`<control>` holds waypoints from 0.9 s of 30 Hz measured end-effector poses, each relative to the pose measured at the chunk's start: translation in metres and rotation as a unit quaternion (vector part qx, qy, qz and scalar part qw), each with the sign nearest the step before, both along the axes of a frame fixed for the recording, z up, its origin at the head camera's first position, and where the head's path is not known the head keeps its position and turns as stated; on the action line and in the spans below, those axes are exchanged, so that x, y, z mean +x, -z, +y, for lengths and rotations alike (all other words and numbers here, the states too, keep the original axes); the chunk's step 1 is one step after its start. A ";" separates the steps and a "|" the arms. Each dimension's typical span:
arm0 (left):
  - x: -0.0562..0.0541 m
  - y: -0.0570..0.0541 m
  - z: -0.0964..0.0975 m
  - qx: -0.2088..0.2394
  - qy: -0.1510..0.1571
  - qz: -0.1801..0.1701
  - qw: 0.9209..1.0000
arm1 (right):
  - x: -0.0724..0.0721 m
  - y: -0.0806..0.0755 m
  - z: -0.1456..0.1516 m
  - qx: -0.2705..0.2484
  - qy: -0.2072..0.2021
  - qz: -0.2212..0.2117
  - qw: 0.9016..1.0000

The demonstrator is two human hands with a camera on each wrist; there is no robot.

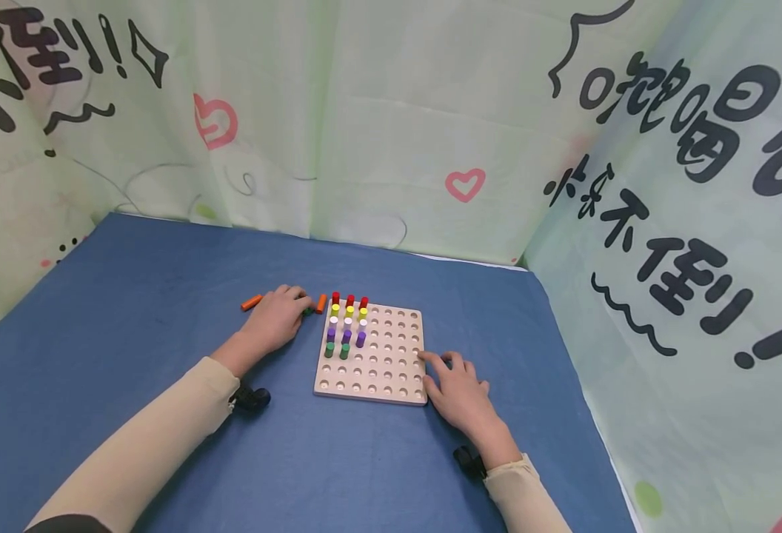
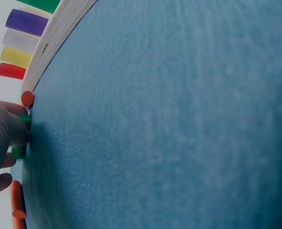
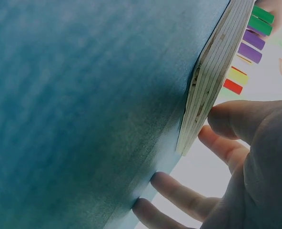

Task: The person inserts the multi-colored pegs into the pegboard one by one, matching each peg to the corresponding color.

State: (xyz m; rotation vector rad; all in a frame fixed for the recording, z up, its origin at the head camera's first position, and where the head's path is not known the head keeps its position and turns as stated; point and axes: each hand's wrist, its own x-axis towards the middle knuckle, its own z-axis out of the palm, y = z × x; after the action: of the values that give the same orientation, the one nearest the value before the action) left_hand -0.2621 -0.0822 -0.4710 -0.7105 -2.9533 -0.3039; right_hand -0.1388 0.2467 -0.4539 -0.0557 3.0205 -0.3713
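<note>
A pale wooden pegboard [image 1: 391,370] lies on the blue cloth, with short rows of red, yellow, white, purple and green pegs standing at its left side. Just left of its far corner, my left hand [image 1: 278,318] pinches a green peg [image 2: 19,151] lying at the cloth, partly hidden by the thumb and fingers. My right hand [image 1: 460,396] rests at the board's right edge. Its thumb [image 3: 226,119] and index finger touch the edge while the other fingers spread down to the cloth.
An orange peg [image 1: 321,303] lies between the left fingertips and the board. More orange [image 1: 252,302] shows on the cloth left of that hand. Printed curtains [image 1: 391,133] hang behind the table and along its sides.
</note>
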 end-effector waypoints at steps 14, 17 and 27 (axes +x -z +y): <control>0.003 0.002 0.002 0.009 -0.024 0.011 1.000 | 0.000 0.000 -0.002 -0.001 0.000 0.002 1.000; 0.005 0.001 0.003 0.012 -0.025 0.004 1.000 | 0.000 0.000 -0.002 0.000 -0.001 0.002 1.000; 0.018 -0.014 0.013 0.067 -0.004 0.007 0.998 | 0.001 0.000 -0.002 0.001 0.002 0.000 1.000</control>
State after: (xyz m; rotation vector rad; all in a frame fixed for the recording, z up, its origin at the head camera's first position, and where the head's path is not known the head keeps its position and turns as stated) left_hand -0.2441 -0.0688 -0.4566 -0.6800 -2.8879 -0.4875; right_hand -0.1375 0.2447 -0.4541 -0.0492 3.0224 -0.3682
